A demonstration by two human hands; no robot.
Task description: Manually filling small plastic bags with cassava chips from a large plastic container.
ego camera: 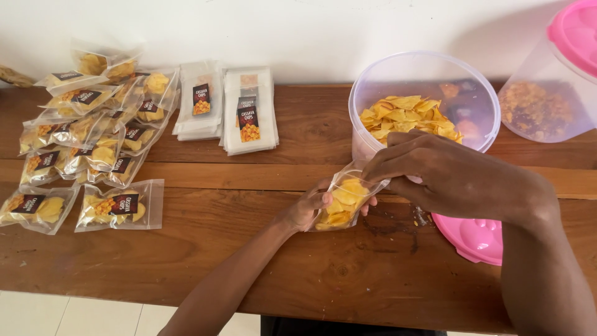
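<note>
Nearest the camera, both forearms reach over the front edge of a wooden table. The left hand cups a small clear pouch from below and behind, fingers curled around its lower half, thumb across the front. The pouch sits tilted, mouth up and to the right, just above the table at centre, and is already well filled with yellow chips. The right hand comes in from the right with its fingertips bunched together at the pouch mouth; whether they pinch a chip or the pouch edge cannot be told.

Just right of the hands, a pink lid lies flat on the table, partly hidden under the right wrist. A dark stain and some crumbs mark the wood beside it.

To the left, filled pouches lie in an overlapping heap running from the near left edge back toward the wall, each with a dark label.

Further back, at centre, two stacks of empty labelled pouches lie side by side, just apart.

Directly behind the hands stands an open clear tub holding loose yellow chips. At far right, a second tub, closed with a pink lid, leans tilted and holds darker, browner pieces. A white wall closes the scene.
</note>
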